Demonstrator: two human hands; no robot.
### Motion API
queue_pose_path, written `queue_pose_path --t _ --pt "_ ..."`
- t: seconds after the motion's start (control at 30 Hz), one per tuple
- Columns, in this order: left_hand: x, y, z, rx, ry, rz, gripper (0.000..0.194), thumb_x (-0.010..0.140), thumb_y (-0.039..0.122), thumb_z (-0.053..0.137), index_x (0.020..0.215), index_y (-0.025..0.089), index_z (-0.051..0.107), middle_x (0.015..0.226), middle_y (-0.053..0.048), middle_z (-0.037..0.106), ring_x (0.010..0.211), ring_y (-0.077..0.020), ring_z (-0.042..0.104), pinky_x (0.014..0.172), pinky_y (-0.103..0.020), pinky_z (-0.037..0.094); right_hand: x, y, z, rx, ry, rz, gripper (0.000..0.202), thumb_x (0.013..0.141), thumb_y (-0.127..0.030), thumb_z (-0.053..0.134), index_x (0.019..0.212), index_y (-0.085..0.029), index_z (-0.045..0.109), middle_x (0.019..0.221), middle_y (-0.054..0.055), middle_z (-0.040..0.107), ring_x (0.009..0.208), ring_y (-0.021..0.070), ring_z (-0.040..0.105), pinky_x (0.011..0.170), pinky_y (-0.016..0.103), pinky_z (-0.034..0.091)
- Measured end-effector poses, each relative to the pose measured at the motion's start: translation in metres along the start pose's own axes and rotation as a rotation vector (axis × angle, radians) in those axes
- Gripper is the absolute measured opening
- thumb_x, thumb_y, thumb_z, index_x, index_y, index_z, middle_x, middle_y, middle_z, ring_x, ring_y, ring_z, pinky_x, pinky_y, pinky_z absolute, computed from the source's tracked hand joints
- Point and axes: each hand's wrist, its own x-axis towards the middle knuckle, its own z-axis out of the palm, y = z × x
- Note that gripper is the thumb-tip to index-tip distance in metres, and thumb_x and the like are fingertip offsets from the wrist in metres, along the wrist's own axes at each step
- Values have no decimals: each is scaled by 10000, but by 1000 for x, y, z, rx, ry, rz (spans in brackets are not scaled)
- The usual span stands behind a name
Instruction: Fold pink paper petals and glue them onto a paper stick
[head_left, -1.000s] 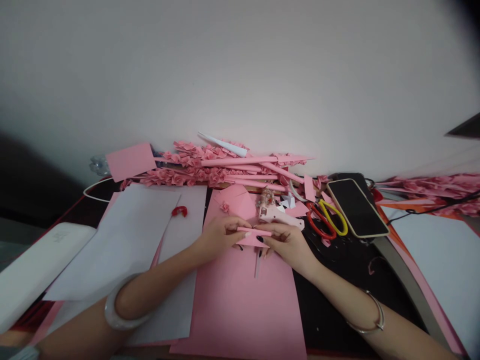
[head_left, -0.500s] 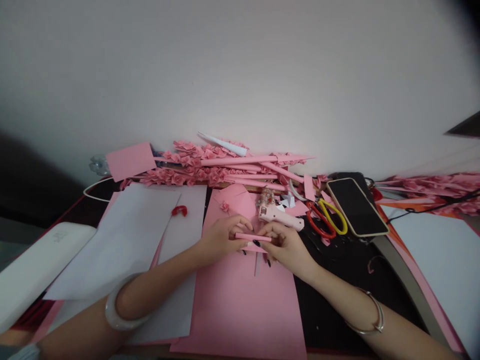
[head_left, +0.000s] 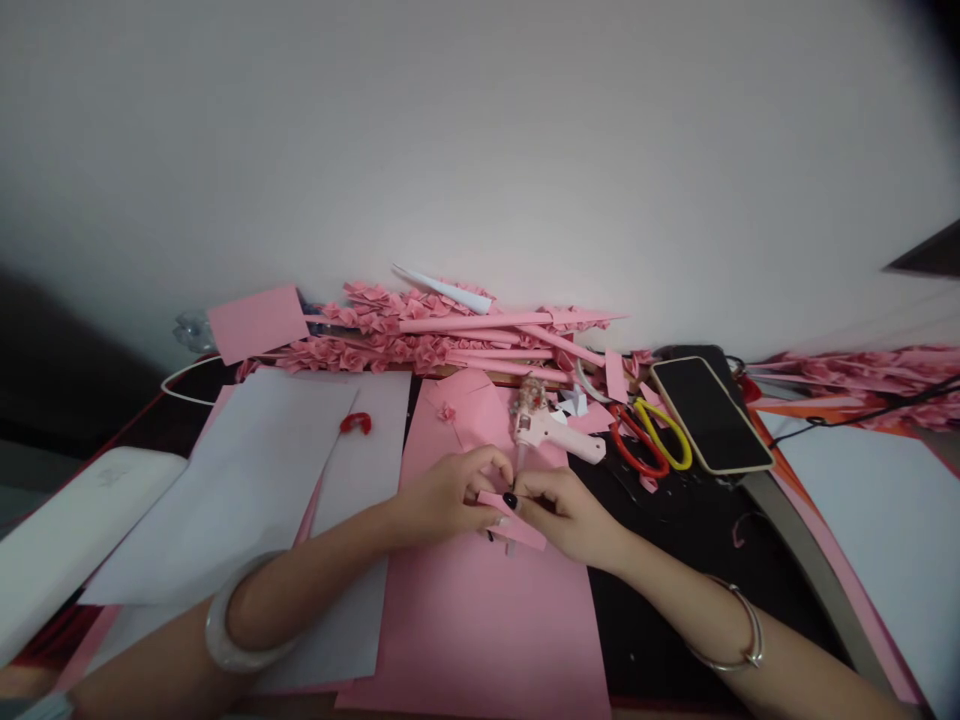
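Observation:
A small folded pink paper piece (head_left: 523, 528) is pinched between both hands, above a large pink sheet (head_left: 480, 630). My left hand (head_left: 454, 495) grips its left end with thumb and fingers. From the other side, my right hand (head_left: 566, 510) presses the paper with its dark-nailed thumb; some fingers are hidden behind it. Just beyond the hands lies a pale pink glue gun (head_left: 562, 437), with a clear glue stick at its rear partly covered. A small pink paper flower (head_left: 446, 412) rests on the pink paper beyond my left hand.
Red-and-yellow-handled scissors (head_left: 637, 455) and a phone (head_left: 711, 415) lie to the right. White sheets (head_left: 225, 480) with a red curled piece (head_left: 355, 423) are on the left. Pink paper flower stems (head_left: 420, 345) line the wall. A white oblong device (head_left: 82, 530) sits far left.
The pink paper has tilted from nearly level, its right end now lower and nearer to me. My fingers have shifted along it; both hands still hold it.

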Motion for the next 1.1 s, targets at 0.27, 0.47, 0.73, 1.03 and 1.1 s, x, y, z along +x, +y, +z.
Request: queue_pose_path --t 0.27,0.47,0.73,1.03,1.1 --pt "3 -4 -6 -165 -2 6 219 698 136 624 880 184 512 564 86 453 469 -69 489 487 -190 441 1 4 -2 107 99 25 462 856 -398 492 519 -198 248 514 -74 212 472 70 194 439 229 160" --pt "5 -3 -10 -261 4 9 251 690 172 671 899 165 533 697 42 554 569 -96 600 560 -241 525 1 10 -4 124 163 25 505 856 -434 496 509 -198 216 504 -77 183 456 64 172 428 228 150" --pt "6 -2 -11 -215 119 27 182 696 162 631 864 154 559 787 9 580 601 -94 588 554 -215 479 3 7 -4 286 128 170 319 829 -449 531 666 -189 441 455 -76 428 356 72 425 369 181 327" --pt "4 4 -7 240 221 95 191 798 252 523 652 149 589 543 43 446 521 -79 382 477 -183 273 -1 13 1 210 130 156 281 850 -379 515 647 -197 448 436 -73 439 362 89 489 378 187 379" --pt "3 6 -7 270 263 76 247 784 252 541 563 150 495 502 56 380 489 -72 340 461 -183 244 -1 13 1 213 134 157 270 852 -361 518 648 -198 447 441 -74 437 363 89 491 376 186 376"
